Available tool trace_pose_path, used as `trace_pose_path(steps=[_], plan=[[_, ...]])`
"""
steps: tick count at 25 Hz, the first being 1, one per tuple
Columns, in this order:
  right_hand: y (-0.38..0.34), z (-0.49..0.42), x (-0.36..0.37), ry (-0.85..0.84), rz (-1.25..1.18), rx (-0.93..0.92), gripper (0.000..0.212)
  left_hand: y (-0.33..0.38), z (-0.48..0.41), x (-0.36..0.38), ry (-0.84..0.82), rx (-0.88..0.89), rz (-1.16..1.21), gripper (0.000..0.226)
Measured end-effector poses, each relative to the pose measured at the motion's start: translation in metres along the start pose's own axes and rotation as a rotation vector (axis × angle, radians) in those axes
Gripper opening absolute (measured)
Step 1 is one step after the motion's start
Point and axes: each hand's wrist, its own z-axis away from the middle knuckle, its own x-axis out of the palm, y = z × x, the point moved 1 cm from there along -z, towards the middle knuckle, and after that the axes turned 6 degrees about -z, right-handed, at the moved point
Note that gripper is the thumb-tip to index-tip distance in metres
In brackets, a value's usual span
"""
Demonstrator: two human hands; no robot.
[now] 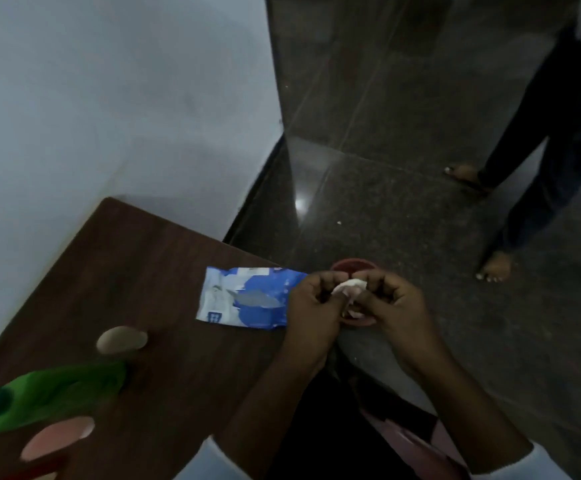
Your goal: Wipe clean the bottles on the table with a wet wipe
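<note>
While the left hand (313, 306) and right hand (391, 303) meet just past the tabletop (143, 258) edge, each pinches the white wipe (349, 284) with curled fingers, the crumpled wipe bunched between them. Under them shows a red round thing (351, 264), too hidden to identify. Touching the left hand, a blue-and-white packet (247, 296) lies flat on the tabletop. Farther left are a beige bottle (121, 339), a green bottle (64, 389) on its side and a pink bottle (57, 438), all blurred. Another person's legs (541, 161) stand on the dark floor (403, 209).

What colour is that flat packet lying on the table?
The packet is blue and white, seen best in the head view.
</note>
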Motion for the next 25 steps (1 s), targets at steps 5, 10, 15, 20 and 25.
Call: trace_pose_path(steps=[5,10,15,20,25], plan=[[0.042,-0.03,-0.073,0.177,-0.033,0.129,0.014,-0.042,-0.036,0.07,-0.083,-0.19,-0.041,0.011],[0.114,-0.094,-0.126,0.415,-0.114,0.248,0.011,-0.108,-0.109,0.131,-0.075,-0.46,0.016,0.018],[0.195,-0.183,-0.142,0.539,-0.074,0.38,0.018,-0.161,-0.188,0.167,0.061,-0.566,0.062,0.03],[0.239,-0.224,-0.143,0.577,-0.08,0.404,0.028,-0.182,-0.22,0.168,0.073,-0.594,0.059,0.038],[0.211,-0.217,-0.121,0.529,0.054,0.337,0.021,-0.143,-0.201,0.156,0.042,-0.564,0.094,0.036]])
